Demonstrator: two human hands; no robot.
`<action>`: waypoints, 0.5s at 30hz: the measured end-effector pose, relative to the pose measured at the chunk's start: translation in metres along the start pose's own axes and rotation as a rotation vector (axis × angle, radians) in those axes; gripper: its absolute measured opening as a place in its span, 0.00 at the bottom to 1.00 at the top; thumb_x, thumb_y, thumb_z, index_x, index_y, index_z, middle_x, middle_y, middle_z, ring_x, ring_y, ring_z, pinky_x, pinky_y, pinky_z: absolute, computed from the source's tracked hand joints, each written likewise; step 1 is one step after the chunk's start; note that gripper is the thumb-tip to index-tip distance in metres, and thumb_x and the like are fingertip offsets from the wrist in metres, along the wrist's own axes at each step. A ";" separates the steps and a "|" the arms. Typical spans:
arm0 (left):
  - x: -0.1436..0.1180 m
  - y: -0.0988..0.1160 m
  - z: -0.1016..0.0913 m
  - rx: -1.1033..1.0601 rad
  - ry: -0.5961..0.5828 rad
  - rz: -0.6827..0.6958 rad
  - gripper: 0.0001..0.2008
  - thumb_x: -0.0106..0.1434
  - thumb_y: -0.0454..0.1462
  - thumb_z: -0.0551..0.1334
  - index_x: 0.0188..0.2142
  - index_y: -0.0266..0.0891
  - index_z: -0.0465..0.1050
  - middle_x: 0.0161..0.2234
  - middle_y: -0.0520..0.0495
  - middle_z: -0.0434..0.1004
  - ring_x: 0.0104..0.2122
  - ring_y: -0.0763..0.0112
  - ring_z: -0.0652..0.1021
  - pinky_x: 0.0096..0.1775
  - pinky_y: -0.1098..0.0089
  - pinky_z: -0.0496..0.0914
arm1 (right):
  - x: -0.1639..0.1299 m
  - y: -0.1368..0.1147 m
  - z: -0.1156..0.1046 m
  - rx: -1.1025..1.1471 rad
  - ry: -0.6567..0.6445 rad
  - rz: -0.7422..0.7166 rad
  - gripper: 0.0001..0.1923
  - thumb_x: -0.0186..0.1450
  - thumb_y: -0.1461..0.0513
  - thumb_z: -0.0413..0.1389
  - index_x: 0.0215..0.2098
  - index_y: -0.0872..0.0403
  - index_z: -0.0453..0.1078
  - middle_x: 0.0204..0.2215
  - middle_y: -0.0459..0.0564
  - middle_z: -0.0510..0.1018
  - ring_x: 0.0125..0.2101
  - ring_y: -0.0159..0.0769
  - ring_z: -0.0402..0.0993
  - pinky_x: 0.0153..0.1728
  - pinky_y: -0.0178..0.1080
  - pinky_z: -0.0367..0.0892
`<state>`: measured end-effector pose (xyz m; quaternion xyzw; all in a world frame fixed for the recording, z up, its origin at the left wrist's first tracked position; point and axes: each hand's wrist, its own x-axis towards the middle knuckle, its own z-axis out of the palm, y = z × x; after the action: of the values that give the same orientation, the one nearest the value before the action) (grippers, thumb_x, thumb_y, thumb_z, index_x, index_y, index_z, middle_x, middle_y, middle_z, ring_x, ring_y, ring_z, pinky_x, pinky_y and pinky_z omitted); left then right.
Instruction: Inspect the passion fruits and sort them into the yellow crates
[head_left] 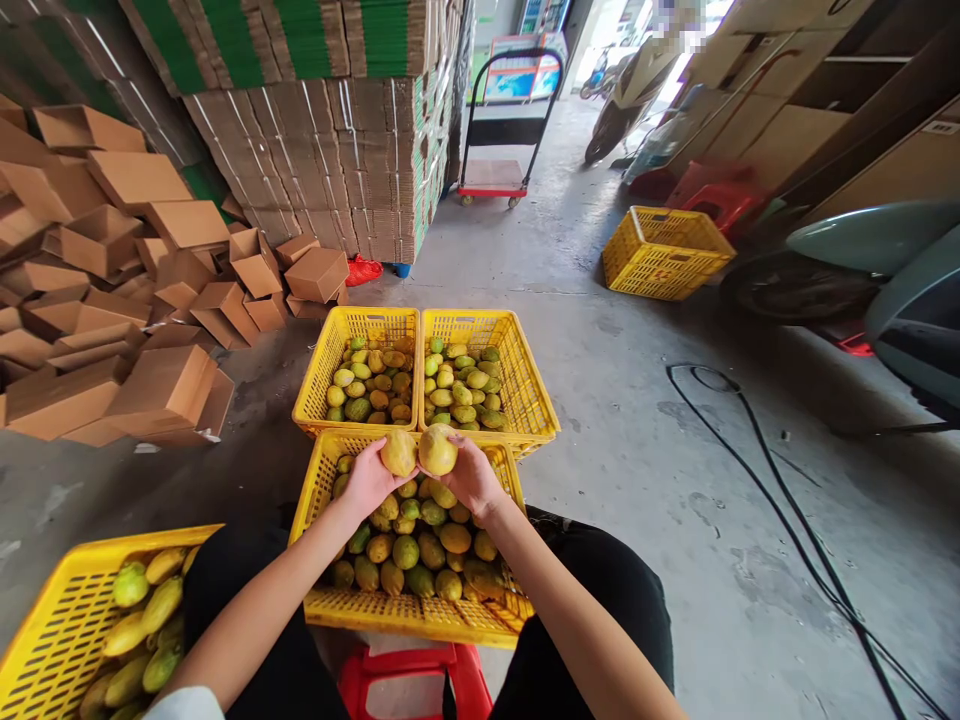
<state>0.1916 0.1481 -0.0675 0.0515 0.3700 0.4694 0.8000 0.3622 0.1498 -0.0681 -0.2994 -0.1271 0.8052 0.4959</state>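
My left hand (369,478) is closed around a round yellow fruit (398,453). Another yellow fruit (438,450) sits in the grip of my right hand (474,476). Both fruits are held side by side, almost touching, above the near end crate (420,625), a yellow plastic one full of yellow and green fruits (406,552). Just beyond it stand two more yellow crates, the left crate (306,405) and the right crate (529,385), each partly filled with similar fruits. The exact kind of fruit is not clear.
At lower left, a yellow crate (56,600) holds longer yellow-green fruits. A red stool (420,660) is below me. Open cardboard boxes (161,390) pile up on the left. Farther off are a platform trolley (495,175), a yellow crate (664,265), a black cable (780,490) and a scooter (885,250).
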 end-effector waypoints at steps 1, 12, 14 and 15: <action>0.000 0.000 0.000 0.014 -0.008 0.007 0.13 0.63 0.35 0.57 0.47 0.36 0.68 0.47 0.41 0.75 0.48 0.59 0.75 0.52 0.54 0.69 | 0.000 0.001 0.001 -0.030 0.022 -0.008 0.13 0.56 0.58 0.60 0.39 0.50 0.66 0.34 0.44 0.77 0.35 0.36 0.74 0.36 0.41 0.73; 0.002 -0.007 -0.005 0.072 -0.007 -0.050 0.11 0.61 0.38 0.61 0.42 0.35 0.71 0.40 0.41 0.77 0.38 0.66 0.78 0.38 0.67 0.73 | -0.002 0.004 0.005 -0.007 0.031 0.027 0.12 0.57 0.57 0.60 0.38 0.51 0.67 0.31 0.43 0.77 0.32 0.33 0.74 0.30 0.35 0.69; 0.002 -0.007 -0.003 0.053 0.012 -0.040 0.10 0.62 0.39 0.61 0.41 0.35 0.71 0.39 0.43 0.78 0.36 0.67 0.78 0.35 0.68 0.73 | -0.003 0.002 0.006 0.028 0.018 0.046 0.11 0.58 0.58 0.58 0.38 0.51 0.68 0.31 0.44 0.77 0.34 0.36 0.75 0.33 0.37 0.70; 0.002 -0.006 -0.002 0.041 0.023 -0.028 0.09 0.62 0.38 0.61 0.41 0.36 0.71 0.38 0.43 0.78 0.35 0.67 0.78 0.35 0.68 0.73 | -0.003 0.001 0.006 0.041 0.009 0.057 0.11 0.58 0.58 0.57 0.39 0.52 0.68 0.31 0.45 0.78 0.36 0.37 0.75 0.34 0.38 0.70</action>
<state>0.1951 0.1455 -0.0725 0.0574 0.3895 0.4509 0.8011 0.3589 0.1476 -0.0623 -0.2966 -0.0997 0.8200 0.4793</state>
